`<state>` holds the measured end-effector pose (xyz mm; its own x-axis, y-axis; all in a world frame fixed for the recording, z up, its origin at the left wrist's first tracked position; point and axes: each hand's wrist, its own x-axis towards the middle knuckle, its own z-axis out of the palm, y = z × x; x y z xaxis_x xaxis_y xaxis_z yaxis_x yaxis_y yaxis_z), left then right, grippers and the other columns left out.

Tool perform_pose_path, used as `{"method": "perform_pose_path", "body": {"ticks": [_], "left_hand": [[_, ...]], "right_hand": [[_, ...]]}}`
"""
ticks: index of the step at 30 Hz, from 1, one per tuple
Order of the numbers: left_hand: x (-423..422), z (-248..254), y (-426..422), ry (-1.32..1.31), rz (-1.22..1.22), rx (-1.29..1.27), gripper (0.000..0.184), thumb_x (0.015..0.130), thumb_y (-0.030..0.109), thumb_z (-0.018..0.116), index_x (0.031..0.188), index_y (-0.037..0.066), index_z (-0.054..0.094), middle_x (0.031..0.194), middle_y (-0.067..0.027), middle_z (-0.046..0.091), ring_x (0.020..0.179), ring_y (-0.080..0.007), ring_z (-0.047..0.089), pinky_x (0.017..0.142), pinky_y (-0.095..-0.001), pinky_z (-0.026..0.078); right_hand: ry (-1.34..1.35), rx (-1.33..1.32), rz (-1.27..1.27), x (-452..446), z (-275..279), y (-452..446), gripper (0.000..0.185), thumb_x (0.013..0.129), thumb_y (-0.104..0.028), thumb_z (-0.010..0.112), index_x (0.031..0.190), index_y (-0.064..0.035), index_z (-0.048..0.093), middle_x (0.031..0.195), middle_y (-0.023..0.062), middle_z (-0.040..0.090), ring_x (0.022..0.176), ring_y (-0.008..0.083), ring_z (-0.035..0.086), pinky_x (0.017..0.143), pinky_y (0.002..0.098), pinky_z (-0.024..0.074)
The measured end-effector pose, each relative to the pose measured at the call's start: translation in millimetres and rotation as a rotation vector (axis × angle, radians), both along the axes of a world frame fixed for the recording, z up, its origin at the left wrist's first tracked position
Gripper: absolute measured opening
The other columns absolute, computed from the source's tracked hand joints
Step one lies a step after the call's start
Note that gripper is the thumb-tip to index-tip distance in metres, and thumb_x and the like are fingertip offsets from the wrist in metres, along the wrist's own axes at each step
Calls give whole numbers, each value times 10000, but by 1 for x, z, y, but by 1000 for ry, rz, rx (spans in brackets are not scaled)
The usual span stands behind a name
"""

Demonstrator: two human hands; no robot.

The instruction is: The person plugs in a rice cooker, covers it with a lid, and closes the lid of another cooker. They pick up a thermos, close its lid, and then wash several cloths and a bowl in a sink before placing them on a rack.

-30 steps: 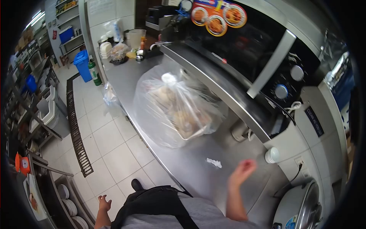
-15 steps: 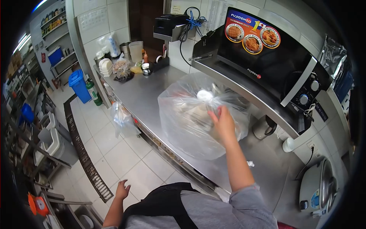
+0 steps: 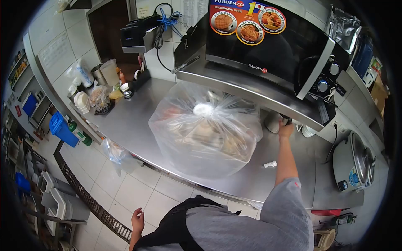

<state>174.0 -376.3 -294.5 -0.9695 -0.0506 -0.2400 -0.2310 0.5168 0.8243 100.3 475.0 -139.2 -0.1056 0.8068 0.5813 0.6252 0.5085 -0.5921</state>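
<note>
A large knotted clear plastic bag (image 3: 205, 138) with food containers inside sits on the steel counter (image 3: 125, 129). Under the shelf edge, my right hand (image 3: 285, 128) is closed at the dark handle of a metal pitcher (image 3: 272, 122), right of the bag. White cups (image 3: 308, 131) stand just beyond that hand. A crumpled white piece (image 3: 270, 164) lies on the counter nearer to me. My left hand (image 3: 138, 218) hangs low over the floor beside my body, away from the counter, its fingers loosely bent and apart, holding nothing.
A black microwave (image 3: 268, 46) rests on a steel shelf (image 3: 247, 94) above the counter. At the right is a rice cooker (image 3: 354, 163). Food bags (image 3: 100, 99), white containers (image 3: 81, 101) and a plastic jug (image 3: 109, 72) stand at the far left. A blue bin (image 3: 63, 129) is on the floor.
My right hand has moved from above the bag rightward to the pitcher's handle and closed there. The view has turned, and my left hand still hangs low.
</note>
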Motion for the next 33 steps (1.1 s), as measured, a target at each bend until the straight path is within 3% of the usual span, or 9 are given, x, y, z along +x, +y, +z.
{"method": "perform_pose_path", "body": {"ticks": [3,7,14,18,22,25,29,32,33], "left_hand": [[-17,13,11,39,41,-49,305,882,110,591,1182,50,582,1036,-114,638,777,-171,604,695,-288,491],[-58,62,65,118,-43,-26,267,893,94,568,1154,45,600,968,-110,659,779,-166,615,684,-288,491],[-137,194,219,9,-593,124,191,884,89,594,1063,63,654,862,-61,667,767,-148,622,688,-284,493],[-149,290,314,322,-1513,251,203,850,131,643,1051,132,675,879,-51,651,784,-206,626,701,-301,495],[-110,353,404,1216,-1591,288,294,752,177,682,1044,201,673,1159,-81,558,962,-233,578,732,-317,496],[-87,355,433,1451,-1663,335,450,676,220,782,1106,248,651,1226,-103,490,1020,-289,533,817,-369,486],[-95,339,418,1275,-1860,366,447,675,230,788,1095,211,638,1208,-111,484,1007,-282,539,821,-366,487],[-114,341,400,489,-1752,509,388,758,227,737,1104,122,597,1195,-114,483,1030,-240,536,864,-343,464],[-120,338,396,479,-1758,506,388,758,227,737,1104,122,597,1195,-114,483,1030,-240,536,864,-343,464]], "right_hand": [[70,36,253,9,21,25,428,801,-283,731,1050,23,565,996,142,649,896,270,614,809,365,470],[493,-579,581,7,4,49,319,842,-192,651,1083,3,575,869,69,613,787,173,574,729,304,463],[478,-343,287,99,60,-87,298,801,-237,728,726,13,584,724,19,610,646,109,506,584,278,419],[146,-172,233,173,95,-194,380,652,-200,846,590,-26,514,564,15,534,523,96,456,478,272,360],[35,132,354,204,118,-282,427,521,-214,891,548,-65,492,519,52,484,471,204,458,475,297,380],[-37,240,428,212,121,-327,469,464,-296,906,534,-87,493,504,38,475,456,224,474,479,308,396],[30,236,320,209,111,-375,476,484,-303,906,537,-87,485,487,36,459,436,220,466,483,307,400],[78,281,273,208,96,-400,536,514,-278,907,573,-47,426,504,58,410,459,207,437,467,295,372],[77,272,267,207,95,-407,536,514,-278,907,573,-47,426,504,58,410,459,207,437,467,295,372]]}}
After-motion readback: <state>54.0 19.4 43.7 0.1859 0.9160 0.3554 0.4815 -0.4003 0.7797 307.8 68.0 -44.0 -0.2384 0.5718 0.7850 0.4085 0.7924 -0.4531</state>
